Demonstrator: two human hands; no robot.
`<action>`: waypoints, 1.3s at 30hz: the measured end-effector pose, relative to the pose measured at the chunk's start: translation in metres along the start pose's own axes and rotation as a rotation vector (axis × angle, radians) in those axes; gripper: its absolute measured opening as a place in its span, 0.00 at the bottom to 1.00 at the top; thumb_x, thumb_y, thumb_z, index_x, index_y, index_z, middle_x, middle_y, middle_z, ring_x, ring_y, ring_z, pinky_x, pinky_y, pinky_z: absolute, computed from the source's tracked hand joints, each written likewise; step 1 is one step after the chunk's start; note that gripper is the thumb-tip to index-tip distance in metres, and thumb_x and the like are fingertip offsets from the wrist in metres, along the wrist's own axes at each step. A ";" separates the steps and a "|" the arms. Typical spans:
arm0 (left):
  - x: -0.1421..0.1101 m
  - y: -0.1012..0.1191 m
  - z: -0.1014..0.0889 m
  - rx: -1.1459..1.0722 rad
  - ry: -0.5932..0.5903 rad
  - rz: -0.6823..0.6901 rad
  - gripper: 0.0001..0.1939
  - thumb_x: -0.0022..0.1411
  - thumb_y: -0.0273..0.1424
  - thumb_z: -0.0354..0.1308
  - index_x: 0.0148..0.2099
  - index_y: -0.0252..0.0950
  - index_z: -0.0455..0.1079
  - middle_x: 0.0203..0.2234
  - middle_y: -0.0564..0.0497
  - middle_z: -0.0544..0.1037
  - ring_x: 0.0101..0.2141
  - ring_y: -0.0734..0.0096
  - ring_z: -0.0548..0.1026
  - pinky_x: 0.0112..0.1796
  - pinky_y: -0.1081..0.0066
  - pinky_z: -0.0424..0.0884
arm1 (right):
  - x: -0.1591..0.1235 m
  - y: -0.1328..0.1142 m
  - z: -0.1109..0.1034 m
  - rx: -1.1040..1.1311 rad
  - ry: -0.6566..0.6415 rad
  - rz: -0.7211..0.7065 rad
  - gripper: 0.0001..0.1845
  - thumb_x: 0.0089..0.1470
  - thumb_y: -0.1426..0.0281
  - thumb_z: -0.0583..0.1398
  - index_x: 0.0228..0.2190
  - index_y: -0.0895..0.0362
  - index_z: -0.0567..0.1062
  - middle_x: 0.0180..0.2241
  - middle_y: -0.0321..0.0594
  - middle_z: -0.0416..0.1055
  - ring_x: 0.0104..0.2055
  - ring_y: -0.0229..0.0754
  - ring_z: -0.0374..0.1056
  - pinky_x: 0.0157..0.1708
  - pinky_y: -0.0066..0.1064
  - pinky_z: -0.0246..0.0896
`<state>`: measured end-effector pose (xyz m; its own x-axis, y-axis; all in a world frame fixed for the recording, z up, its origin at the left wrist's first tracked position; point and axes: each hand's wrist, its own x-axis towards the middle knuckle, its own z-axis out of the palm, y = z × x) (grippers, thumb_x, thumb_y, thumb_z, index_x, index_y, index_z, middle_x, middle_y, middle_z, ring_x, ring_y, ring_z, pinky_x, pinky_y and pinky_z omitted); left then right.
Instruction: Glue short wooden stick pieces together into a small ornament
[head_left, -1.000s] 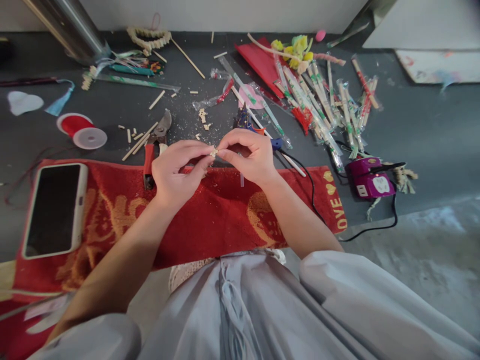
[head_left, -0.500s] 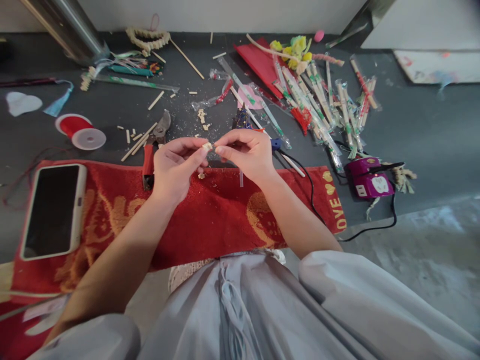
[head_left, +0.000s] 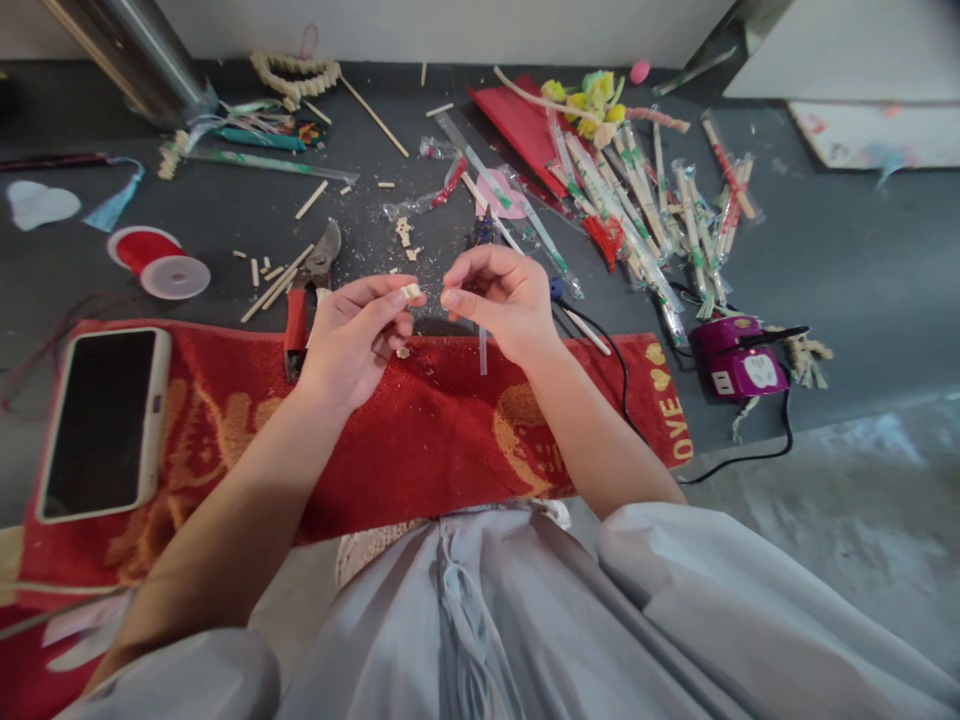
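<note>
Between thumb and forefinger, my left hand (head_left: 360,325) pinches a small pale wooden piece (head_left: 410,291) made of short stick bits. To its right, a short gap away, my right hand (head_left: 506,300) has thumb and forefinger pressed together; anything in them is too small to make out. Below the right hand a translucent stick (head_left: 483,352) sticks out over the red towel (head_left: 420,440). A dark blue tool (head_left: 486,230) is largely hidden behind that hand. Red-handled cutters (head_left: 321,258) lie beside my left hand. Another small wooden piece (head_left: 403,352) rests on the towel's edge.
Wrapped chopsticks (head_left: 615,195) lie heaped at the back right, near a purple power adapter (head_left: 739,355) with a black cable. At left are a phone (head_left: 105,425) and a red thread spool (head_left: 161,262). Cut sticks (head_left: 277,283) and wood crumbs are scattered behind my hands.
My hands have moved apart: the right drew a little to the right, off the wooden piece. The left keeps the piece and has shifted slightly left.
</note>
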<state>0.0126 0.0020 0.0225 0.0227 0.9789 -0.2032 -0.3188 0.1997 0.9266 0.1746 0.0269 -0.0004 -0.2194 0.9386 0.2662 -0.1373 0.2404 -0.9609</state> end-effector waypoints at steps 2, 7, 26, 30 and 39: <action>0.000 0.000 0.000 -0.012 0.008 -0.013 0.01 0.52 0.26 0.64 0.30 0.36 0.75 0.23 0.55 0.77 0.17 0.86 0.67 0.16 0.84 0.60 | 0.000 0.001 -0.001 -0.031 0.005 0.010 0.26 0.39 0.49 0.69 0.30 0.56 0.72 0.28 0.31 0.70 0.29 0.30 0.68 0.30 0.25 0.70; 0.001 0.000 -0.001 -0.014 -0.004 -0.018 0.02 0.52 0.26 0.65 0.30 0.36 0.74 0.23 0.54 0.76 0.17 0.87 0.66 0.15 0.84 0.59 | 0.000 0.000 0.001 -0.083 0.011 -0.028 0.25 0.39 0.50 0.69 0.29 0.55 0.71 0.30 0.33 0.70 0.32 0.31 0.67 0.35 0.27 0.70; 0.001 -0.009 -0.003 0.199 -0.010 0.154 0.08 0.50 0.28 0.68 0.33 0.37 0.72 0.20 0.56 0.72 0.17 0.81 0.69 0.16 0.79 0.64 | -0.008 -0.009 0.012 -0.280 0.061 -0.135 0.19 0.50 0.59 0.65 0.23 0.53 0.61 0.28 0.33 0.71 0.34 0.35 0.70 0.40 0.35 0.71; 0.001 -0.011 -0.004 0.244 -0.014 0.173 0.07 0.51 0.28 0.67 0.34 0.37 0.74 0.20 0.55 0.73 0.17 0.80 0.69 0.17 0.77 0.64 | -0.007 -0.010 0.011 -0.207 0.071 -0.116 0.21 0.50 0.57 0.65 0.24 0.53 0.60 0.28 0.32 0.70 0.32 0.33 0.70 0.37 0.32 0.72; 0.004 0.000 -0.005 -0.001 -0.062 -0.047 0.03 0.52 0.28 0.63 0.32 0.35 0.73 0.26 0.53 0.76 0.17 0.86 0.64 0.15 0.80 0.55 | 0.007 0.009 -0.010 0.001 0.286 -0.159 0.21 0.48 0.55 0.66 0.31 0.51 0.62 0.29 0.29 0.69 0.28 0.31 0.66 0.32 0.28 0.69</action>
<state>0.0082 0.0053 0.0203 0.0964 0.9693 -0.2261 -0.3173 0.2452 0.9161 0.1816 0.0384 -0.0081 0.0849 0.9208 0.3806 -0.1490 0.3894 -0.9089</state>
